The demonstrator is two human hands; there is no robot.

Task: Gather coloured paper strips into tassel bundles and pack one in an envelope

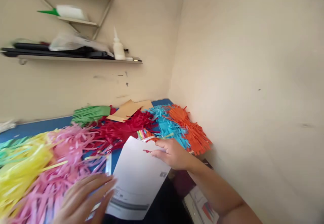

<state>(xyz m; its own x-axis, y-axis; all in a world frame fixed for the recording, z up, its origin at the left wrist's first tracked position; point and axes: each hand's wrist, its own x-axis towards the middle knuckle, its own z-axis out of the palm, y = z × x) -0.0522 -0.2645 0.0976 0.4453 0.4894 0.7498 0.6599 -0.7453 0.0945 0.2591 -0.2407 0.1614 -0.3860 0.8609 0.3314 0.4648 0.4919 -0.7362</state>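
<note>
A white printed paper sheet (138, 173), with small print and a dark band near its lower end, is tilted in front of me. My right hand (173, 153) pinches its upper right edge between thumb and fingers. Near that grip the sheet has a curved edge and a small gap where red shows. Blurred by motion, my left hand (87, 197) has its fingers stretched out beside the sheet's lower left edge; whether they touch it I cannot tell. Pink fringed strips (68, 159) lie beneath and beyond my left hand.
On the blue table (37, 127) lie yellow (25, 170), green (91, 113), red (121, 129), light-blue (169, 127) and orange fringes (193, 129), plus brown envelopes (125, 110). A wall shelf (81, 59) holds a glue bottle (118, 49); another bottle (71, 12) lies higher.
</note>
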